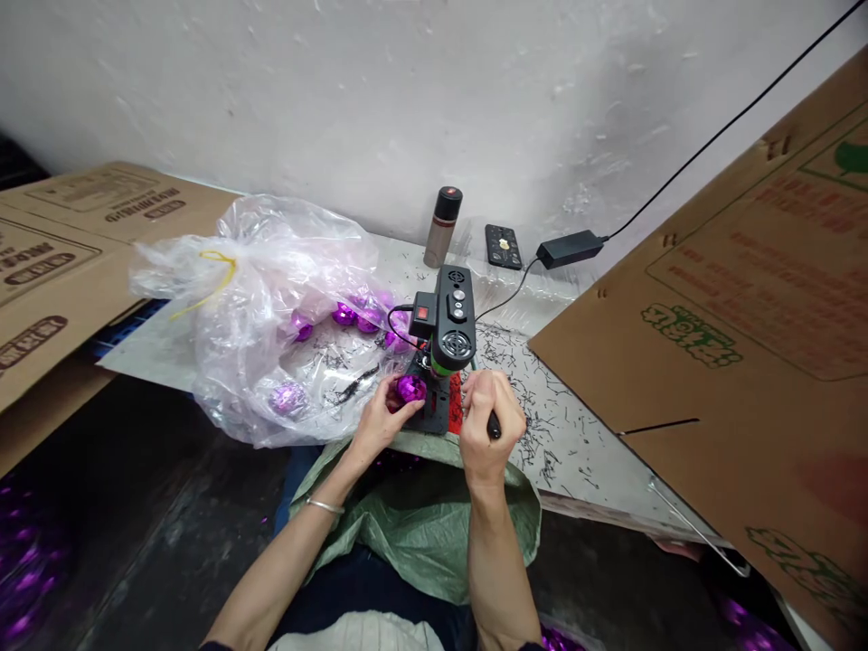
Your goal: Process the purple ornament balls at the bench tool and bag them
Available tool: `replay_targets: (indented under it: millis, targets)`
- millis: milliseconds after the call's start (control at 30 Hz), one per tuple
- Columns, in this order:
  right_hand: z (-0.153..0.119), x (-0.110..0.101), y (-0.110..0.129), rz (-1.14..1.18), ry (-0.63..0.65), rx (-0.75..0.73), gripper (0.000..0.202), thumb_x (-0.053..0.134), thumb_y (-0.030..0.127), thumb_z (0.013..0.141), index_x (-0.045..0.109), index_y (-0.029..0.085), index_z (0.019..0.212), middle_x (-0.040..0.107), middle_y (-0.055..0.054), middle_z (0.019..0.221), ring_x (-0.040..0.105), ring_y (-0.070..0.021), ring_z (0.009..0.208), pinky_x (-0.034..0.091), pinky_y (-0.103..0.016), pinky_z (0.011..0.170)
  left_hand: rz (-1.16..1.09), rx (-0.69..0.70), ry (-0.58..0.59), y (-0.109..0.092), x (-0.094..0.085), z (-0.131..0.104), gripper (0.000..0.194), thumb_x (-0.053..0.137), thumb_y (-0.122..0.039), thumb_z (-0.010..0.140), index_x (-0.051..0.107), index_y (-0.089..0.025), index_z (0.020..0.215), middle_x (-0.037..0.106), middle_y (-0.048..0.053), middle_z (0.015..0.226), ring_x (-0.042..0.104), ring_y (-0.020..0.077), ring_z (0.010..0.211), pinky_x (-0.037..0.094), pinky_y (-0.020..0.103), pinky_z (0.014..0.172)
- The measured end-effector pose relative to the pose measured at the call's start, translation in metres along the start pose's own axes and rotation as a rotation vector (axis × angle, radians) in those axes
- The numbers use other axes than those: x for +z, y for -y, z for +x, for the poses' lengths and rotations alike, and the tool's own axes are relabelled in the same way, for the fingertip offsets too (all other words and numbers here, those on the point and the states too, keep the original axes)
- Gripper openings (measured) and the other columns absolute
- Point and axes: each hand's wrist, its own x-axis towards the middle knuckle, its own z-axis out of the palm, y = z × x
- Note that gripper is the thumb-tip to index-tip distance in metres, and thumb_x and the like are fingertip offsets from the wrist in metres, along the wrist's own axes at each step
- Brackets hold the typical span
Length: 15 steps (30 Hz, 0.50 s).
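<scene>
My left hand (385,418) pinches a shiny purple faceted ball (410,389) between thumb and fingers, just over the dark base plate of a small black bench machine (456,316). My right hand (492,418) is closed in a fist around a black handle (495,426), whose rounded end shows below the fingers; where the handle joins the machine is hidden. A large clear plastic bag (271,307) tied with yellow string lies left of the machine, with several purple balls in or under it. A green woven sack (420,533) hangs open at the table edge below my hands.
Black scraps litter the white table (576,452). Behind the machine are a bottle (443,228), a phone (503,247) and a power adapter (570,249) with its cable. Large cardboard boxes stand at right (732,298) and left (81,235). A wall closes the back.
</scene>
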Motion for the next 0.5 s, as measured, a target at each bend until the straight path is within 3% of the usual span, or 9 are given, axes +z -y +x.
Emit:
replay_targets:
  millis: [200,500]
  targets:
    - [-0.006,0.0,-0.004,-0.012,-0.001,-0.033,0.033,0.044,0.014,0.103,0.046,0.024,0.071,0.053,0.002,0.071,0.055,-0.0131,0.07,0.044,-0.03,0.066,0.394,0.34,-0.06,0.014,0.016,0.011,0.052,0.079,-0.044,0.088,0.062,-0.02,0.13,0.074,0.013,0.125,0.071,0.0313,0.116,0.057,0.049,0.103]
    - [-0.009,-0.001,-0.006,-0.017,0.0,-0.05,0.033,0.043,0.012,0.102,0.048,0.024,0.071,0.055,0.001,0.071,0.057,-0.0141,0.071,0.045,-0.03,0.068,0.475,0.56,0.063,0.023,0.017,0.018,0.053,0.077,-0.04,0.09,0.059,-0.019,0.135,0.072,0.015,0.129,0.068,0.0313,0.122,0.055,0.05,0.107]
